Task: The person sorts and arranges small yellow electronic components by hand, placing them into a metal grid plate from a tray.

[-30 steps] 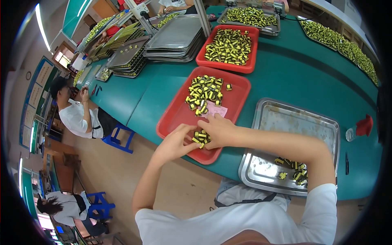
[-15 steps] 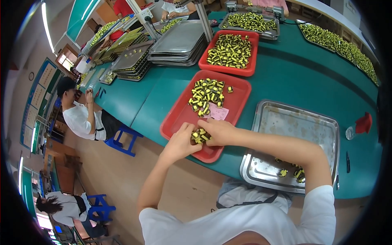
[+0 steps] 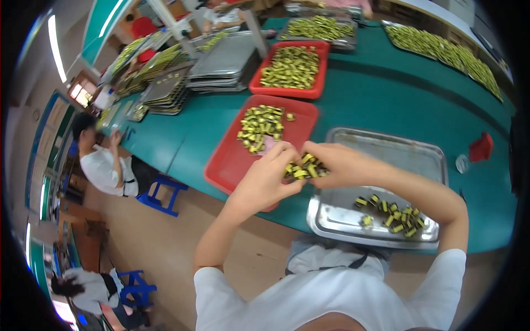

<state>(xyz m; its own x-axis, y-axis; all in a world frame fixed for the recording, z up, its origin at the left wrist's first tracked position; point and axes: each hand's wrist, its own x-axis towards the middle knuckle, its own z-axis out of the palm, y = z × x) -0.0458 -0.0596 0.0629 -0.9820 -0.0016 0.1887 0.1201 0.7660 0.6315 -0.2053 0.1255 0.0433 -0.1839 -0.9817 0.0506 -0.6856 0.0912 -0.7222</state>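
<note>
Here both hands cup a cluster of small yellow-and-black parts (image 3: 302, 167) between red tray (image 3: 232, 160) and steel tray (image 3: 386, 149) — left hand (image 3: 265, 179) and right hand (image 3: 337, 165) grip clenched on them; best keep fingers tight, low over the counter (image 3: 386, 94).

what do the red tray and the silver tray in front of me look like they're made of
The red tray looks like moulded plastic: solid even colour, dull sheen, rounded rim. The silver tray looks like thin sheet metal, probably stainless steel or aluminium: grey, with bright reflections and a rolled edge. Which metal, the picture leaves open.
</note>
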